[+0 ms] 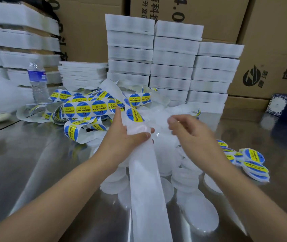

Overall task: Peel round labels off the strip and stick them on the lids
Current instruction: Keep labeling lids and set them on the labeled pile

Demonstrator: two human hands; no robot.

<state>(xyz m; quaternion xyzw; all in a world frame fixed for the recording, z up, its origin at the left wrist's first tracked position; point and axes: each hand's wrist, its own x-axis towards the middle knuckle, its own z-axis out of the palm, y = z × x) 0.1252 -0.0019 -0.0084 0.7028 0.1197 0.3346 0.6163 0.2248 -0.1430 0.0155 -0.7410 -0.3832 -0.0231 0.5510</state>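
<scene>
Cardboard boxes (270, 41) and stacks of white foam trays (174, 55) back a steel table (34, 163). The label strip (148, 189) lies across it: its bare white backing runs toward the viewer, while the unpeeled part lies heaped behind. The round labels (84, 109) are blue with a yellow "SOLDERING PASTE" band. Translucent lids (198, 212) are piled beneath the hands, and labelled lids (253, 155) lie to the right. The left hand (121, 138) grips the backing. The right hand (190, 133), blurred, has curled fingers; its grasp is unclear.
</scene>
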